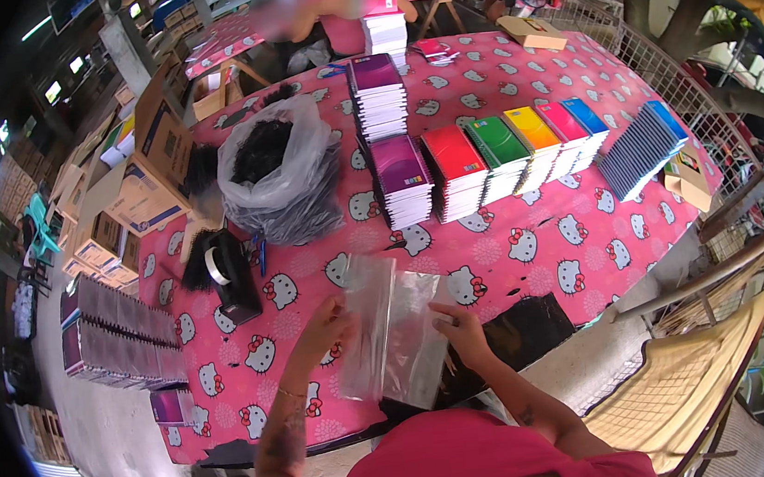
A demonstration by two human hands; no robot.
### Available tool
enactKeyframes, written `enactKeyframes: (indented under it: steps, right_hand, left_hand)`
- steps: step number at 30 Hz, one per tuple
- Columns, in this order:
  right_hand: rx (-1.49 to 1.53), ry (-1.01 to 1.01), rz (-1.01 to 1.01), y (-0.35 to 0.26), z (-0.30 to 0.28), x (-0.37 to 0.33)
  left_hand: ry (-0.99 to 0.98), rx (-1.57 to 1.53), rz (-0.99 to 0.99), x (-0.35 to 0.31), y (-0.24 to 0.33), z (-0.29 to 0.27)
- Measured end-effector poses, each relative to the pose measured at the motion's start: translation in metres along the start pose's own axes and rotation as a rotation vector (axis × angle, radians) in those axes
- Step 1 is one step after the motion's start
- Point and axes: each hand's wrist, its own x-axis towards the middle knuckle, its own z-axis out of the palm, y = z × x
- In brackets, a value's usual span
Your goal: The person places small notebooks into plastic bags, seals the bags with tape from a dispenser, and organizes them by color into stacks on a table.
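Above the table's near edge I hold clear plastic bags (375, 328), which look like two overlapping sheets. My left hand (325, 330) grips the left edge with its fingers closed. At the right edge, my right hand (458, 328) pinches the film between thumb and fingers. Beyond the bags stand stacks of spiral notebooks: purple (400, 164), red (457, 152), green (497, 143), yellow (533, 129), pink (562, 122) and blue (585, 115). A black tape dispenser (236, 286) sits to the left of my left hand.
A large clear bag of black coils (289, 192) fills the table's left middle. Purple notebook stacks (118, 336) stand along the left edge, with cardboard boxes (150, 174) behind. A black mat (528, 340) lies by the near edge. Across the table sits another person (340, 19).
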Motion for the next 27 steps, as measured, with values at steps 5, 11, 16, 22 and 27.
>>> enactKeyframes:
  steps: [5,11,16,22,27]
  right_hand:
    - [0.298,0.132,-0.038,0.036,0.005,0.003]
    - [-0.011,-0.068,0.115,0.043,0.017,-0.054]
    - [0.051,-0.617,0.37,0.024,-0.011,-0.07]
    - [-0.278,-0.162,0.283,-0.048,-0.125,-0.02]
    - [-0.802,0.506,-0.583,-0.046,-0.271,0.085]
  left_hand:
    - [0.29,0.917,0.291,0.036,-0.041,-0.039]
    - [0.228,0.991,0.105,0.05,0.005,-0.105]
    - [0.192,1.374,0.134,0.066,0.014,-0.077]
    - [0.533,1.362,0.326,0.056,0.018,-0.02]
    - [0.436,1.014,0.962,0.106,0.101,0.17]
